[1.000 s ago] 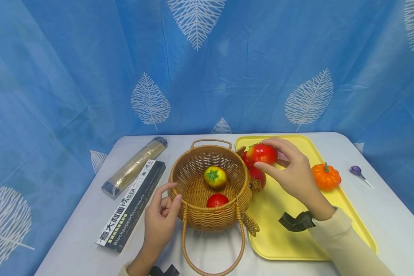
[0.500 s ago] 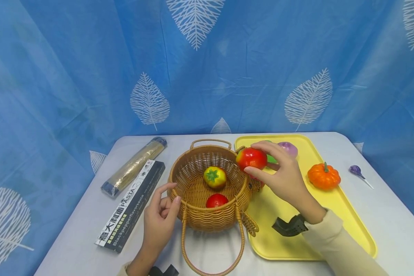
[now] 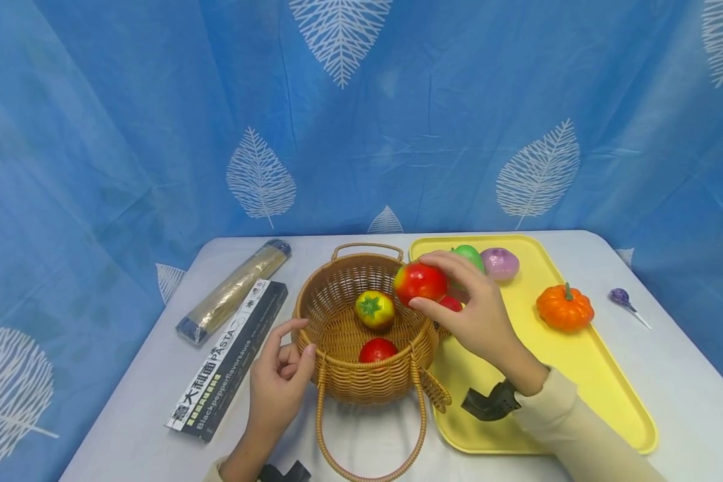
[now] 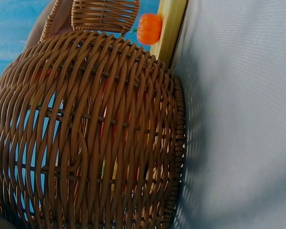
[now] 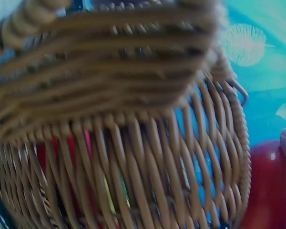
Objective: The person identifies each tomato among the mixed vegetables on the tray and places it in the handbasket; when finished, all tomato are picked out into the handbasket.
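Note:
In the head view my right hand (image 3: pixel 472 311) pinches a red toy tomato (image 3: pixel 420 284) with a yellowish end, thumb below and fingers above, over the right rim of a wicker basket (image 3: pixel 367 385). Part of the tomato (image 5: pixel 269 191) and a fingertip show beyond the basket in the right wrist view. Inside the basket lie a yellow tomato-like fruit (image 3: pixel 376 309) with a green star-shaped top and a smaller red piece (image 3: pixel 378 349). My left hand (image 3: pixel 280 381) rests with thumb and index fingertips right at the basket's left rim, its other fingers loosely bent.
A yellow tray (image 3: pixel 518 402) on the right bears an orange pumpkin (image 3: pixel 565 308), a purple onion-like piece (image 3: pixel 500 264), a green piece (image 3: pixel 470 256) and red pieces partly behind my hand. A purple lollipop-like item (image 3: pixel 620 298), pasta box (image 3: pixel 229 361) and noodle pack (image 3: pixel 235 289) lie around.
My right hand has carried the red tomato leftward from above the tray to over the basket's rim, uncovering the green and purple pieces. The left hand has stayed in place.

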Motion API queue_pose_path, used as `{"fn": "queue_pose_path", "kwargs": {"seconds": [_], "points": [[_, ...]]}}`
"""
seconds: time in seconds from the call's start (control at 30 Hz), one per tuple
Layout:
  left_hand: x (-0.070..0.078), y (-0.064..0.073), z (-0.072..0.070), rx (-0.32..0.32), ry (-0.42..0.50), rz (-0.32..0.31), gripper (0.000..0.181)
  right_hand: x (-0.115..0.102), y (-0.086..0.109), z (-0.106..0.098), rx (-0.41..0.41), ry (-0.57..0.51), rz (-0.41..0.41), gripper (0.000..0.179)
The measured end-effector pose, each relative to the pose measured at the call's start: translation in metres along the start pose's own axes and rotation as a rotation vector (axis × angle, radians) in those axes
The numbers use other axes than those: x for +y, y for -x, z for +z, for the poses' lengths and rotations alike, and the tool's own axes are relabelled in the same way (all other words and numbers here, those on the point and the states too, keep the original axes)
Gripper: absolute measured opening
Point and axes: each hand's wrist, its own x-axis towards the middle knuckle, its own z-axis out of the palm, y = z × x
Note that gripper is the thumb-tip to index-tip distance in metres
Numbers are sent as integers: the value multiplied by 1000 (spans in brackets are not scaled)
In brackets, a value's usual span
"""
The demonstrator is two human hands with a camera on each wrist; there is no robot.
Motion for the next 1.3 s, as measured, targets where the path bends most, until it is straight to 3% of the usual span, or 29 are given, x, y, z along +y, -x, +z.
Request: {"fn": "queue_pose_path", "kwargs": {"seconds": [0.33,0.67,0.9,1.3], "points": [[-1,1,0,11,-3,3,39,1,1,13,-4,-16,1,58],[-2,2,3,36,17,51,42,8,5,21,-54,58,-3,56],[-3,1,2,11,0,22,39,14,9,26,-83,75,17,57],[-1,1,1,1,-3,10,37,17,8,20,-31,49,-28,48]]}}
